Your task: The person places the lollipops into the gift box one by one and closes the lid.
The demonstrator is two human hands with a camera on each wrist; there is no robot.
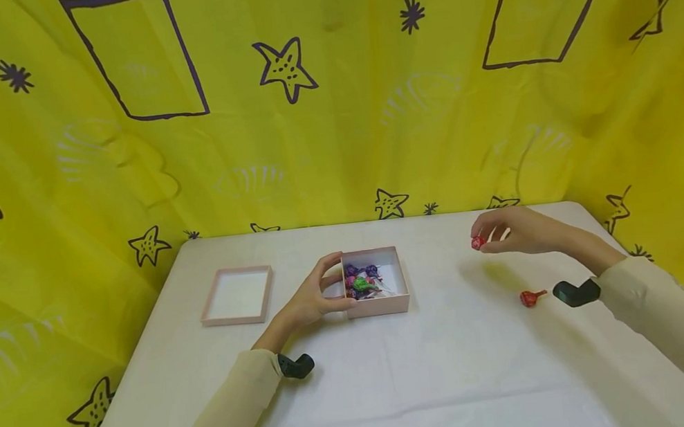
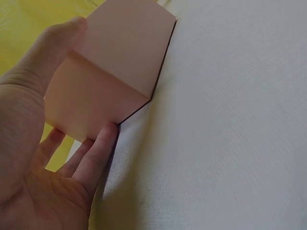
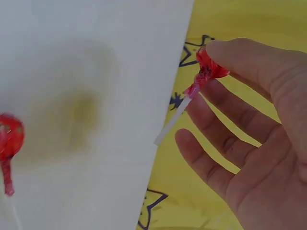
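Observation:
A pink open box stands on the table with lollipops in purple, green and red wrappers inside, their white sticks toward the right. My left hand grips the box by its left side, thumb at the front wall; the left wrist view shows the fingers against another wall. Above the table, right of the box, my right hand pinches a red-wrapped lollipop by its head, the white stick pointing down. A second red lollipop lies on the table below that hand.
Left of my left hand lies the pink-rimmed box lid, its white inside facing up. A white cloth covers the table. Yellow curtain with drawn stars hangs behind and at both sides.

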